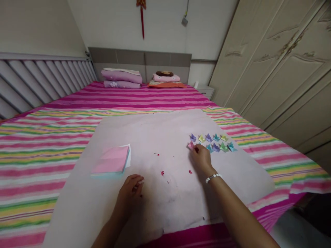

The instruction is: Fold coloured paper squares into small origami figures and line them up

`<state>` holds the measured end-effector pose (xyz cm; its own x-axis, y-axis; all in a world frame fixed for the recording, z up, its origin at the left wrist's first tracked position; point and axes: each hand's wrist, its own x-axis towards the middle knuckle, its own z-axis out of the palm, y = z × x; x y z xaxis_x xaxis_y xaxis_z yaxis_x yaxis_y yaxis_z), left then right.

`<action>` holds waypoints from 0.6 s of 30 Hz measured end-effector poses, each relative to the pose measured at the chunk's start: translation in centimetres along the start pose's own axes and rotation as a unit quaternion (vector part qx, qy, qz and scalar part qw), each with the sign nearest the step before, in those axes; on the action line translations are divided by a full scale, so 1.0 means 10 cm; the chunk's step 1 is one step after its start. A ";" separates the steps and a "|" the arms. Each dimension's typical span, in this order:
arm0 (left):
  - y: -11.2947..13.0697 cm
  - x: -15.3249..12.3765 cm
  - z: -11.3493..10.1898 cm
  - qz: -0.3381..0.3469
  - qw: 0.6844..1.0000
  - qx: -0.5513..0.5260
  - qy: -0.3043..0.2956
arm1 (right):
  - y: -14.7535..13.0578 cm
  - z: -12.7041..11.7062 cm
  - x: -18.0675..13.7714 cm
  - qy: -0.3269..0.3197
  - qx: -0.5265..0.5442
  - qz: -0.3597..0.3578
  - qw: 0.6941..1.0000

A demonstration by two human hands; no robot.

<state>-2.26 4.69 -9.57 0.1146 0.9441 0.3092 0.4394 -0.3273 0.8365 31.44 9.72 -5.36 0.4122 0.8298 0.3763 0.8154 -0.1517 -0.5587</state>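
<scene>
My right hand (202, 158), with a white beaded bracelet at the wrist, pinches a pink folded paper boat (190, 145) at the left end of the front row. Around it stand more folded paper boats, in two rows: a purple boat (192, 137), a yellow boat (201, 138), a green boat (223, 147) and several others. One boat is partly hidden behind my fingers. My left hand (129, 193) hovers low over the white sheet with curled fingers; a small pale spot shows at the fingertips, too small to name.
A stack of square coloured paper (111, 160), pink on top, lies left on the large white sheet (155, 131). Small red scraps (162, 173) are scattered mid-sheet. Beneath is a striped bedspread (46, 165); folded bedding (121, 77) sits by the headboard. A wardrobe (271, 69) stands right.
</scene>
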 end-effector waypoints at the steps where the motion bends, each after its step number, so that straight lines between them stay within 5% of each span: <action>1: -0.01 -0.01 0.00 0.002 1.000 0.001 -0.002 | 0.00 0.01 0.01 -0.003 -0.007 0.000 1.000; 10: -0.01 0.02 -0.31 0.060 0.991 0.109 0.048 | -0.16 -0.01 -0.24 -0.006 0.008 -0.032 0.999; 18: -0.37 0.44 -0.78 0.075 0.970 0.197 0.119 | -0.95 0.51 -0.88 -0.151 0.210 -0.214 0.942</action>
<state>-10.37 9.74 -7.77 0.0156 0.8351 0.5498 0.7459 -0.3759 0.5499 18.06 6.62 -7.14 -0.1049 0.8910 0.4416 0.6222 0.4052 -0.6698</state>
